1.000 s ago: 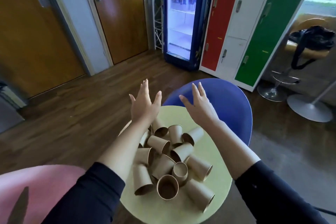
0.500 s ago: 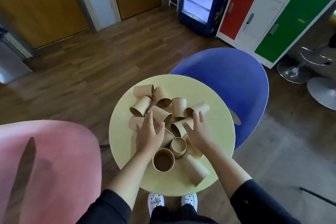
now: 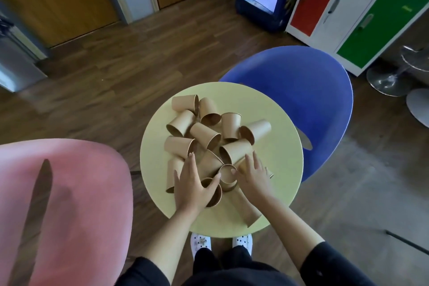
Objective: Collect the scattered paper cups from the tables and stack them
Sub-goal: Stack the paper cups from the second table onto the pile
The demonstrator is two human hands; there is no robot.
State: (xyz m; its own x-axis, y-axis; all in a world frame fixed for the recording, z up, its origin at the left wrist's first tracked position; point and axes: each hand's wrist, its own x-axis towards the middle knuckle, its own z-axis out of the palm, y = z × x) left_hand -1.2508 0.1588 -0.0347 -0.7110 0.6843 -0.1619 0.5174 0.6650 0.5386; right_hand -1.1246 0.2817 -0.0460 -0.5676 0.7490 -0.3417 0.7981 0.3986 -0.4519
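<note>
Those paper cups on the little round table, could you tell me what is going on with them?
A person stands at the yellow round table, both hands down in a heap of brown paper cups, most lying on their sides. The left hand closes around an upright cup near the front; the right hand reaches for the cup beside it. No stack shows yet.

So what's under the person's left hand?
The left hand covers an upright brown paper cup; only part of its rim and dark inside show. A lying cup pokes out beside the fingers. Whatever lies on the round yellow table beneath the palm is hidden.
</note>
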